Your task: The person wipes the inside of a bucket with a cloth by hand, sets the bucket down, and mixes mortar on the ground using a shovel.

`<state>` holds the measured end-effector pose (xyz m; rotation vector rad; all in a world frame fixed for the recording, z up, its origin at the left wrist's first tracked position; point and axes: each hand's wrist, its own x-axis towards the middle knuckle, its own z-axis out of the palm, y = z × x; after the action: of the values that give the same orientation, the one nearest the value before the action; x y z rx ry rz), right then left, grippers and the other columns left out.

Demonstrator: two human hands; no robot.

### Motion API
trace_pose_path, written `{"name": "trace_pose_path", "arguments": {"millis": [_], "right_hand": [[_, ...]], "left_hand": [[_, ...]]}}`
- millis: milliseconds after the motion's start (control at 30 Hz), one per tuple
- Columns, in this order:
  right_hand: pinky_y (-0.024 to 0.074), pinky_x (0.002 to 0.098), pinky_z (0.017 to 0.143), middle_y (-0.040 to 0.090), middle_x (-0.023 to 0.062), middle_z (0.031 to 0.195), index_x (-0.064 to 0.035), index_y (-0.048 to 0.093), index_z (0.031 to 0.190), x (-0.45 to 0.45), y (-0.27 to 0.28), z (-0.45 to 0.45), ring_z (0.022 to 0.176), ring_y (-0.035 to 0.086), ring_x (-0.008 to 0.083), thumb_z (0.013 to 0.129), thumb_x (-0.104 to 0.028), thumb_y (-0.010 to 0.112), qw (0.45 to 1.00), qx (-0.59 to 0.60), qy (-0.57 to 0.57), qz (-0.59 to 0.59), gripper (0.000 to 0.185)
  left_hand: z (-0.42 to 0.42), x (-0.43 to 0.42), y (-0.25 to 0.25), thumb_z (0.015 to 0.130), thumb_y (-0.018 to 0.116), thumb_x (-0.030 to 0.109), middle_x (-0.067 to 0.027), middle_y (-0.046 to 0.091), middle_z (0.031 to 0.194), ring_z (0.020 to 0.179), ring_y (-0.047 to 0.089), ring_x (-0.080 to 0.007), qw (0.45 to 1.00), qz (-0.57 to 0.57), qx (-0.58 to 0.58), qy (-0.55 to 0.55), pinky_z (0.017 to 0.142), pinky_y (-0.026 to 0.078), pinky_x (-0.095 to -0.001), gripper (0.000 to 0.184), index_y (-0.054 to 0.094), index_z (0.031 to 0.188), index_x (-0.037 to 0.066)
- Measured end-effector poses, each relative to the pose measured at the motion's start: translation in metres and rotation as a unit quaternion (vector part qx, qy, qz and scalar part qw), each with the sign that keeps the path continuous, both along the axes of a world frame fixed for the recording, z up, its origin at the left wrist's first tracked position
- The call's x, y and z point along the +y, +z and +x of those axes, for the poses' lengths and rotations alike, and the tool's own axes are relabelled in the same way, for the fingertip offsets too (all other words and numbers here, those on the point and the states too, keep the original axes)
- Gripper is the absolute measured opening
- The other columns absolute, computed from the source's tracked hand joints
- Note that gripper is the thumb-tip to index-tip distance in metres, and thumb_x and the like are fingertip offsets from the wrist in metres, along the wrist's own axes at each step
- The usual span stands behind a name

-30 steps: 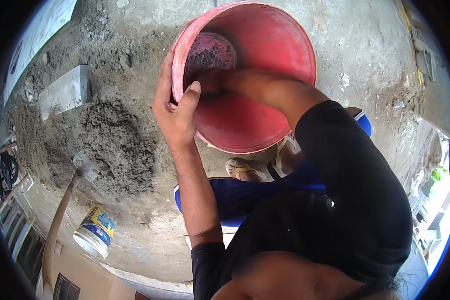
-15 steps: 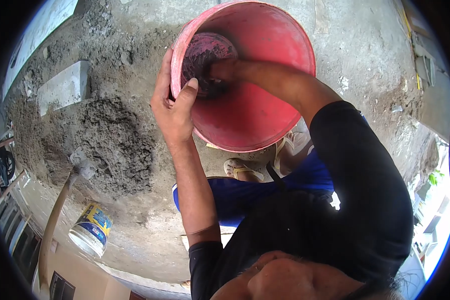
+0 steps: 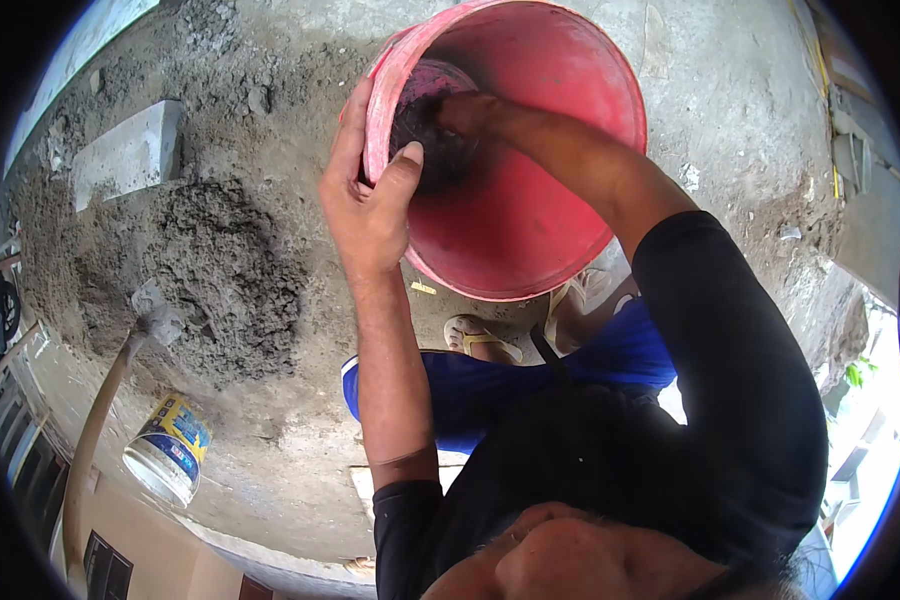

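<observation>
Red bucket sits tilted just ahead of the sandaled feet, mouth facing me. Left hand clamps its rim, thumb inside, probably steadying it for the right hand deep inside; can't tell those fingers. Grey pile lies left.

The right hand has its fingertips obscured inside the red tub.

text | yellow-blue label on white bucket — lettering too blurred to read
</observation>
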<state>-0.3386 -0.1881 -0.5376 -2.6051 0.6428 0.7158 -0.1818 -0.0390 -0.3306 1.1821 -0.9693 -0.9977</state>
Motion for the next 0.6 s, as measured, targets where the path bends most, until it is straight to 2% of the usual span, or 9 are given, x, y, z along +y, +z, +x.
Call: {"name": "trace_pose_path", "arguments": {"millis": [133,200,233,300,433,500,600], "right_hand": [[0.0563,0.0434,0.088,0.069,0.0137,0.119,-0.0077,0.069,0.115,-0.016,0.024,0.015,0.109,0.067,0.0293,0.091,-0.011,0.053,0.993,0.08,-0.065,-0.057,0.029],[0.0563,0.0435,0.09,0.068,0.0133,0.122,-0.0067,0.074,0.11,-0.013,0.029,0.012,0.109,0.067,0.0299,0.089,-0.011,0.057,0.985,0.127,0.016,-0.113,0.027],[0.0563,0.0435,0.09,0.068,0.0133,0.122,-0.0067,0.074,0.11,-0.011,0.028,0.011,0.109,0.067,0.0299,0.089,-0.011,0.057,0.985,0.127,0.02,-0.112,0.027],[0.0569,0.0443,0.088,0.07,0.0126,0.118,-0.0083,0.076,0.106,-0.009,0.026,0.007,0.108,0.068,0.0297,0.088,-0.012,0.058,0.964,0.167,0.157,-0.138,0.025],[0.0567,0.0416,0.09,0.069,0.0088,0.12,-0.0093,0.075,0.106,-0.016,0.002,0.002,0.115,0.065,0.0293,0.089,-0.016,0.059,0.958,0.215,0.16,-0.098,0.024],[0.0566,0.0446,0.089,0.07,0.0132,0.115,-0.0079,0.077,0.104,-0.025,-0.023,-0.008,0.111,0.066,0.0303,0.086,-0.014,0.062,0.945,0.125,0.269,-0.14,0.024],[0.0557,0.0442,0.092,0.07,0.0121,0.117,-0.0078,0.075,0.107,-0.025,-0.03,-0.014,0.113,0.065,0.0306,0.085,-0.015,0.063,0.933,0.142,0.287,-0.165,0.026]], "left_hand": [[-0.003,0.0,0.006,0.079,0.072,0.018,-0.0206,0.055,0.139,0.129,0.052,-0.0257,1.0,-0.005,-0.024,-0.013,0.111,0.035,-0.0369,0.07,0.05,0.14,-0.008],[-0.005,-0.001,0.007,0.078,0.071,0.017,-0.0204,0.056,0.138,0.129,0.052,-0.0255,1.0,-0.007,-0.017,-0.011,0.111,0.035,-0.0368,0.07,0.05,0.14,-0.008],[-0.005,0.0,0.006,0.078,0.071,0.016,-0.0201,0.056,0.138,0.129,0.052,-0.0253,1.0,-0.007,-0.01,-0.009,0.111,0.036,-0.0367,0.069,0.05,0.14,-0.007],[-0.005,-0.001,0.003,0.078,0.07,0.016,-0.0199,0.057,0.137,0.128,0.053,-0.0248,1.0,-0.01,-0.01,-0.009,0.11,0.036,-0.0363,0.069,0.05,0.14,-0.007],[-0.008,-0.001,0.006,0.078,0.069,0.014,-0.0189,0.058,0.135,0.124,0.055,-0.0231,0.999,-0.015,-0.022,-0.018,0.109,0.038,-0.0348,0.069,0.049,0.14,-0.007],[-0.009,-0.002,0.006,0.078,0.069,0.013,-0.0188,0.058,0.135,0.124,0.055,-0.0227,0.999,-0.013,-0.025,-0.019,0.108,0.038,-0.0344,0.068,0.049,0.14,-0.007],[-0.012,0.0,0.008,0.078,0.069,0.011,-0.0186,0.058,0.134,0.123,0.056,-0.022,0.999,-0.007,-0.027,-0.024,0.108,0.039,-0.0338,0.068,0.049,0.141,-0.007]]}}
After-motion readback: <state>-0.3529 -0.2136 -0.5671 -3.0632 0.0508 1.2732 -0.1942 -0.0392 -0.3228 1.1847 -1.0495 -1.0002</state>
